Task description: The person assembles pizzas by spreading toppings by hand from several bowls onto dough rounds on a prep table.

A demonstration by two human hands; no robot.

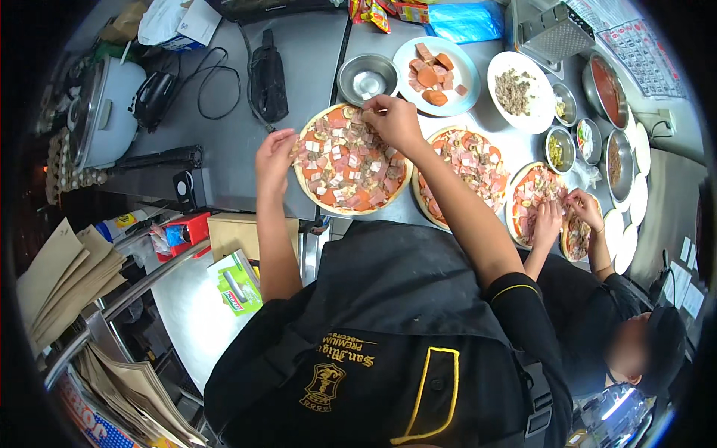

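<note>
A round topped pizza [351, 168] lies on the steel counter before me, spread with meat slices, small pink pieces and white cubes. My left hand [275, 158] is at its left rim, fingers loosely stretched toward the crust, with nothing visible in them. Over the far edge of the pizza, my right hand [392, 123] has its fingertips pinched together; what they hold, if anything, is too small to name. Just beyond that hand stands a steel bowl [368, 79] with a few light bits inside. A second topped pizza [463, 172] lies to the right, partly behind my right forearm.
A co-worker's hands [567, 213] work over pizzas at the right. Behind are a plate of meat slices [457, 56], a white bowl of ground meat [515, 104], several small topping bowls and a box grater [556, 33]. A rice cooker [112, 112] and a black cord [216, 112] sit left.
</note>
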